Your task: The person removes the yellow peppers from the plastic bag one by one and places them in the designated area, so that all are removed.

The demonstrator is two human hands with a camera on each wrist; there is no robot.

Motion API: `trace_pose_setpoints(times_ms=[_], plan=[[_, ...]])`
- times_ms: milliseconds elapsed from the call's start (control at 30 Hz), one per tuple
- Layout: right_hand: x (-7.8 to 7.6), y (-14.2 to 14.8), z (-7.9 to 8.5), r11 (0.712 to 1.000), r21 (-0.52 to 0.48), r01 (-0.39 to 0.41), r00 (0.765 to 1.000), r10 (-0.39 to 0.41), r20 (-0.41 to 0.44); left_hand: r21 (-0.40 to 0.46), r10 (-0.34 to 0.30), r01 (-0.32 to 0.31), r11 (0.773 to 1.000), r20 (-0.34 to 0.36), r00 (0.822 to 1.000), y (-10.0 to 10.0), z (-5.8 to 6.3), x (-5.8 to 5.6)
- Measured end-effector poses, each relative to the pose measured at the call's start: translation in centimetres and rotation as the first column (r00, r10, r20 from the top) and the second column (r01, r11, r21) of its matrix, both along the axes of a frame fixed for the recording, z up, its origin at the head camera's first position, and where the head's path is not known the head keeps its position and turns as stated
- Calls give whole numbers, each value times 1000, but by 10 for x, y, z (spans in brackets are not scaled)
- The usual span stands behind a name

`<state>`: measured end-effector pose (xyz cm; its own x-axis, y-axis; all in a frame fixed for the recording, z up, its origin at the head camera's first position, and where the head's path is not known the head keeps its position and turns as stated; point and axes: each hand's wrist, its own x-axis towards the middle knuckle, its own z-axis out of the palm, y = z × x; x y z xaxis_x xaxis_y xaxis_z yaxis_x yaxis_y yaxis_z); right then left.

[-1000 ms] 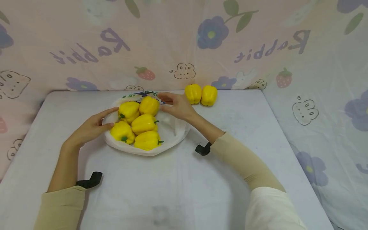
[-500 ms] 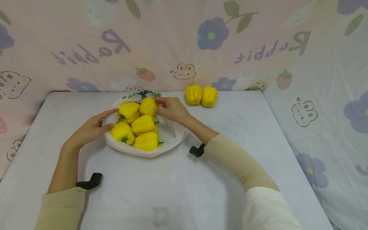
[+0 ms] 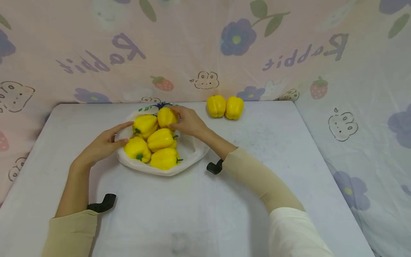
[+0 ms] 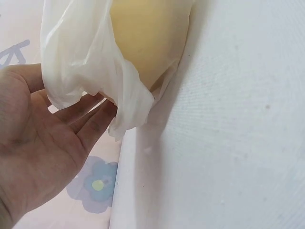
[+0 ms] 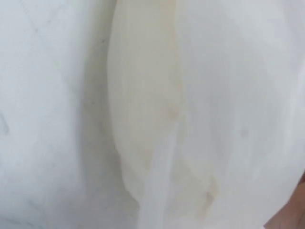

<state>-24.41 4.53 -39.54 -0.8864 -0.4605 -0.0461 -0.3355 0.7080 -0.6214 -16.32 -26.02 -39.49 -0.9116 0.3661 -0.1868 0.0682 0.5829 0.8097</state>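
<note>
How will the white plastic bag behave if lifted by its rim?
The white plastic bag looks floppy, its thin walls wrinkling at the left hand. It will probably sag under the yellow bell peppers inside, whose rounded sides could let them roll.

From above the white table, the head view is looking forward and down on the left hand, the right hand and the white plastic bag. The left wrist view is facing, close and turned sideways, the left palm and the outside of this bag; the right wrist view is looking even nearer at its blurred wall, so all three views are sharing the bag.
</note>
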Motion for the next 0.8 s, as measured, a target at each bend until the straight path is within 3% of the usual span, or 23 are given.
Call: trace_pose_setpoints(times_ms=[400, 800], plan=[[-11, 5, -11, 996, 10, -86, 996, 86, 40, -10, 16, -16, 1000, 15, 1000, -2, -3, 0], [-17, 3, -18, 997, -5, -78, 996, 78, 35, 4, 5, -5, 1000, 9, 1000, -1, -1, 0]])
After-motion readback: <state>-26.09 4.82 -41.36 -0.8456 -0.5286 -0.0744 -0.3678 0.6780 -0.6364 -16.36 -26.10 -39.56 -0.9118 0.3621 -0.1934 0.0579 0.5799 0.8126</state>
